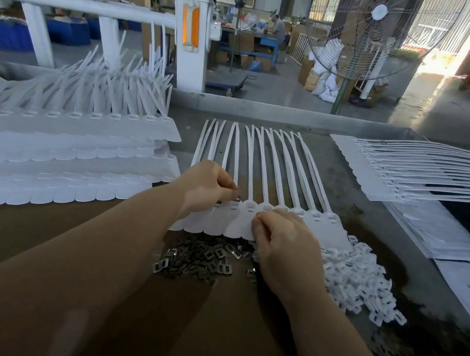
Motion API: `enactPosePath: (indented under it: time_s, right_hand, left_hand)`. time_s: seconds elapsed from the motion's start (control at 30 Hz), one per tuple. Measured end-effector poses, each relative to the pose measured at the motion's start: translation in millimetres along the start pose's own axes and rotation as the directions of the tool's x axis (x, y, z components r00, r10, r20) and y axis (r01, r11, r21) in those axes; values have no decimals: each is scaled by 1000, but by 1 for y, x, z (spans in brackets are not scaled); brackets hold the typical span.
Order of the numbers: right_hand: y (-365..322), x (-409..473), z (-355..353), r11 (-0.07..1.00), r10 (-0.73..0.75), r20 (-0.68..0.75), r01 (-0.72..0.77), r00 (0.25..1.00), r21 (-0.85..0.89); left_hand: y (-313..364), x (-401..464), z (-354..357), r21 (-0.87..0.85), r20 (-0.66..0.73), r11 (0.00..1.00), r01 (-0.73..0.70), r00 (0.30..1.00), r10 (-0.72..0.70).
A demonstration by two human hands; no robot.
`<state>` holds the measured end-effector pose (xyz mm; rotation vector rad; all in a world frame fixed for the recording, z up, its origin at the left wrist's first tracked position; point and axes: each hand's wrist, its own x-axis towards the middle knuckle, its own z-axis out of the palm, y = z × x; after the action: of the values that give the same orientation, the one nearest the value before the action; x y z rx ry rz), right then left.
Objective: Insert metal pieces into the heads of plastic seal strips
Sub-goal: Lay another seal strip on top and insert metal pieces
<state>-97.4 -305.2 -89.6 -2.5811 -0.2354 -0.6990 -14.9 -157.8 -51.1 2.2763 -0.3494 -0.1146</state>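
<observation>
The wide surface carries everything: a big stack of seal strip sheets on the left side, another sheet of strips on the right, and in the middle the sheet of plastic seal strips now in work, its tails pointing away from the person and its heads in a row just in front of the hands. Near the person, on brown cardboard, lies a pile of metal pieces, and beside it, to the right, a pile of small white plastic caps. To do this step well, I think the piece should be held flat and lined up with the slot of one head, then pushed in straight, while the other hand keeps the sheet from sliding. The left hand reaches forward over the left heads with curled fingers, and it pinches a small metal piece at the fingertips, just at the row of heads. The right hand rests on the lower edge of the sheet with fingers bent inward; it seems to pinch something small, but what it holds I cannot tell.
</observation>
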Motion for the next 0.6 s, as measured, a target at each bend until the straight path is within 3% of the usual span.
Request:
enactPosePath:
  time_s: [0.6]
  right_hand:
    - [-1, -1, 0, 1000, -7, -6, 7, 1000, 5]
  left_hand:
    - [2, 4, -1, -49, -34, 989, 143, 989, -144]
